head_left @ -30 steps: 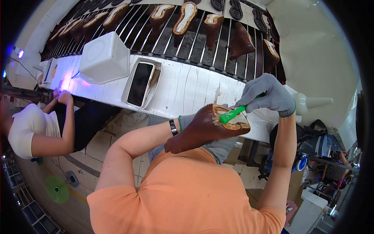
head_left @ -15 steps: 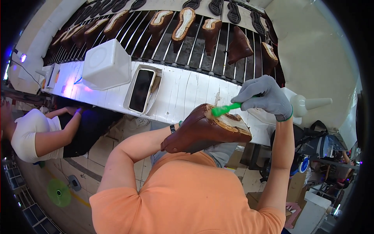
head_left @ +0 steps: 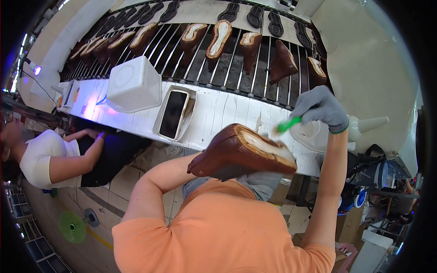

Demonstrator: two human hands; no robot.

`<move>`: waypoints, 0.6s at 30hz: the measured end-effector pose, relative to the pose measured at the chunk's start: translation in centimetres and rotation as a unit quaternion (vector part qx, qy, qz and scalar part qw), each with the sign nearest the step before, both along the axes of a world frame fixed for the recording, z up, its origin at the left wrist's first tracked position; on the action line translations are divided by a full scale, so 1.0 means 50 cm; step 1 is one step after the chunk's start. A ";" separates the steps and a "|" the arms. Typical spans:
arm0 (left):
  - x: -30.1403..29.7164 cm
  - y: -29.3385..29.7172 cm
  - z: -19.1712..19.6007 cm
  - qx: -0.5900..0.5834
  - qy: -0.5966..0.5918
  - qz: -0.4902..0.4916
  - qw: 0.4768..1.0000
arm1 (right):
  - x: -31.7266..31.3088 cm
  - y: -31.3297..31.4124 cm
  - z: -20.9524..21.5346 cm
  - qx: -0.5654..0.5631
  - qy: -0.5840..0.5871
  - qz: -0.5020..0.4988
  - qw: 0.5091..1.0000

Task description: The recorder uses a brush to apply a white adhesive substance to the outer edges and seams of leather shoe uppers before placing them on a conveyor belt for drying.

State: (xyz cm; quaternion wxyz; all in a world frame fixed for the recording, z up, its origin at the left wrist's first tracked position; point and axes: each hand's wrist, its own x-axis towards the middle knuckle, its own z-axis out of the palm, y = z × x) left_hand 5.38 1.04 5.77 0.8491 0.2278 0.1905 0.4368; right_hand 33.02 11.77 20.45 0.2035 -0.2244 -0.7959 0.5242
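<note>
A brown leather boot [head_left: 218, 152] hangs tilted in front of me, its pale, unsoled underside turned up. My left forearm [head_left: 175, 168] runs in behind it; my left hand is hidden by the boot, which it holds up. In a grey glove, my right hand [head_left: 321, 109] is closed around a small green-handled brush [head_left: 289, 124]. The blurred brush tip is a little above and apart from the boot's underside. Below the glove stands a white container [head_left: 310, 132], partly covered by the hand.
On the white bench edge [head_left: 223, 104] are a phone [head_left: 174, 113] in a tray and a white box [head_left: 134, 84]. A white nozzle bottle [head_left: 364, 123] stands right. Beyond, several boots lie on a roller rack [head_left: 200, 73], with black soles [head_left: 275, 25] behind. A person [head_left: 50, 157] sits left.
The brush has come off the boot's near-left underside edge and moved right with my gloved hand. The boot has turned slightly, showing more of its underside. The whole view has shifted a little.
</note>
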 end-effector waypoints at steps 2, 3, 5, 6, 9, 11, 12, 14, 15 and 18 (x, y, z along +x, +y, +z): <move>0.000 0.046 0.003 -0.013 -0.029 -0.005 0.999 | 0.067 -0.007 -0.006 -0.027 0.051 -0.142 0.988; -0.029 0.062 0.006 -0.019 -0.041 -0.005 0.999 | 0.079 -0.014 -0.011 -0.060 0.104 -0.271 0.955; -0.027 0.119 0.010 -0.030 -0.063 -0.011 0.997 | 0.074 -0.028 -0.028 -0.032 0.183 -0.358 0.915; -0.009 0.118 0.050 0.047 -0.049 0.172 0.983 | 0.065 -0.036 -0.036 -0.011 0.253 -0.435 0.864; 0.031 0.120 0.120 0.280 -0.002 0.514 0.811 | 0.050 -0.051 -0.053 -0.031 0.303 -0.485 0.820; 0.005 0.112 0.093 0.444 0.269 0.553 0.652 | 0.008 -0.066 -0.042 -0.026 0.305 -0.515 0.801; -0.032 0.103 0.100 0.473 0.514 0.489 0.523 | -0.004 -0.080 -0.031 -0.028 0.269 -0.509 0.817; -0.043 0.054 0.164 0.438 0.666 0.399 0.453 | -0.047 -0.096 -0.012 -0.029 0.224 -0.475 0.851; -0.038 0.056 0.161 0.441 0.667 0.405 0.445 | -0.072 -0.095 0.001 -0.022 0.215 -0.448 0.868; -0.034 0.081 0.101 0.487 0.526 0.518 0.467 | -0.123 -0.081 0.017 0.020 0.197 -0.402 0.894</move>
